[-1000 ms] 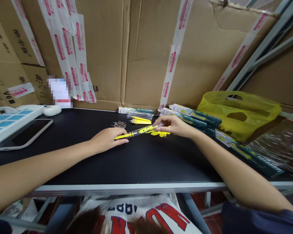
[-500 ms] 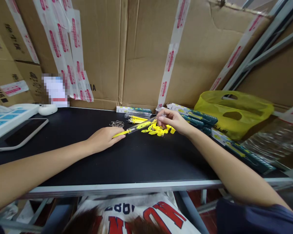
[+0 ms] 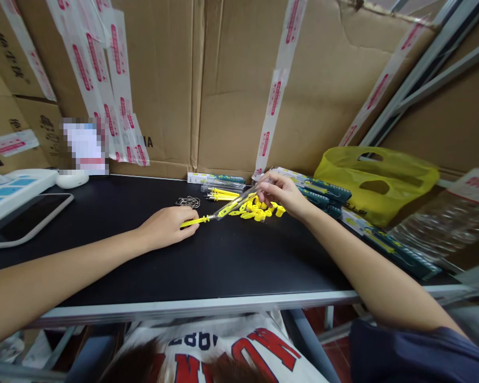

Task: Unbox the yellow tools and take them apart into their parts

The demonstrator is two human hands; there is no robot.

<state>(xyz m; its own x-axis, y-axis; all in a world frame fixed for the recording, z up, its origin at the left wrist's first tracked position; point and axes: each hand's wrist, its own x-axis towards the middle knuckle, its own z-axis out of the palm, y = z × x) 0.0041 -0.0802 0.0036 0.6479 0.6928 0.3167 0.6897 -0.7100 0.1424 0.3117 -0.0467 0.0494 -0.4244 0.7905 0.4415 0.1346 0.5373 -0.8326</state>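
My left hand (image 3: 170,226) is closed around the yellow handle of a slim tool (image 3: 200,220), whose short metal tip points right. My right hand (image 3: 281,192) pinches the upper end of a clear plastic tube (image 3: 245,198), which slants down to the left. Yellow parts show inside the tube, and its lower end is at the tool's metal tip; whether they touch, I cannot tell. Below my right hand lies a pile of small yellow plastic pieces (image 3: 259,214). Several yellow-handled tools (image 3: 221,194) lie behind the tube, and bent metal wire hooks (image 3: 188,202) lie beyond my left hand.
Printed boxes (image 3: 323,190) line the back and right of the black table (image 3: 223,266). A yellow plastic bag (image 3: 339,165) and a large clear bottle (image 3: 431,223) stand at right. At left are a phone (image 3: 27,221) and a white case (image 3: 72,179). Cardboard (image 3: 155,80) rises behind.
The tube has drawn back from the tool in my left hand, so more of the tool's yellow collar and metal tip is exposed. The whole view has shifted slightly.
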